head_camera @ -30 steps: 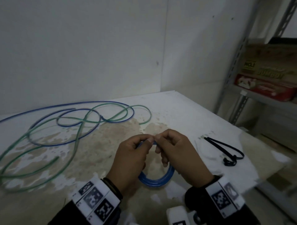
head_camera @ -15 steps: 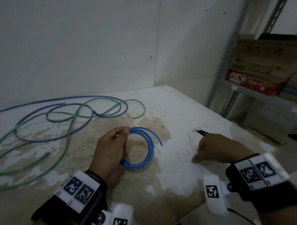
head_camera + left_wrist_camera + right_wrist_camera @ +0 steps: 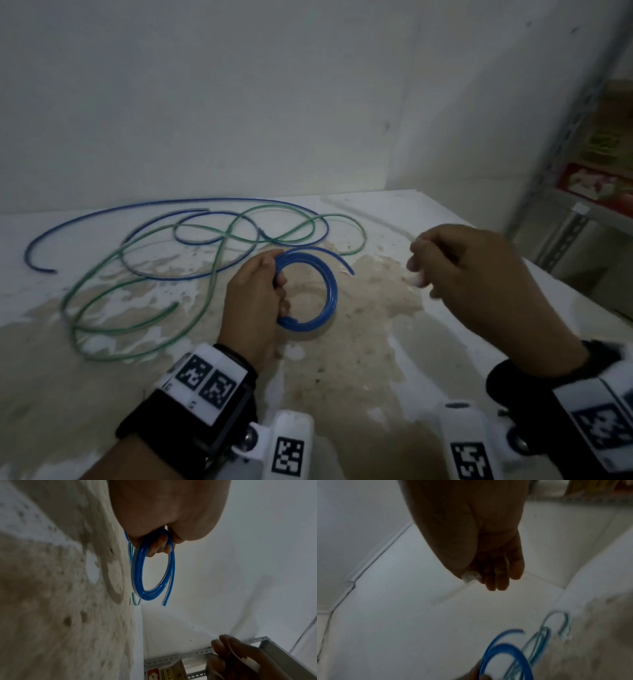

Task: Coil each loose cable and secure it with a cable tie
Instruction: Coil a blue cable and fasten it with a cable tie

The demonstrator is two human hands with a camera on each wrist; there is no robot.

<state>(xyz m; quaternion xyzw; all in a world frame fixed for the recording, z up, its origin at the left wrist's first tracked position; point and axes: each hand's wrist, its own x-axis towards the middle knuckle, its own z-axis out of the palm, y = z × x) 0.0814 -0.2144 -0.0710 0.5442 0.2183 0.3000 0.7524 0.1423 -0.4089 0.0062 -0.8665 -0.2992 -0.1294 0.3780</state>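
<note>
My left hand (image 3: 274, 274) grips a coil of bright blue cable (image 3: 329, 291) by its left side, a little above the stained white table (image 3: 359, 383). The coil's free end sticks out at the upper right. In the left wrist view the fingers (image 3: 161, 546) curl round the coil (image 3: 137, 574). To the right, my right hand (image 3: 419, 263) is raised and blurred, its thumb and fingers pinching a thin white cable tie (image 3: 416, 278). The tie's head (image 3: 470, 577) shows at the thumb tip in the right wrist view, above the coil (image 3: 505, 649).
A loose dark blue cable (image 3: 164, 205) and a loose green cable (image 3: 212, 274) sprawl tangled over the table's far left. A metal shelf rack (image 3: 565, 137) with boxes (image 3: 596, 185) stands to the right. The wall is close behind the table.
The hands parted: the left kept the blue coil, the right reached to the table on the right, then rose with a white cable tie pinched. The head view turned left.
</note>
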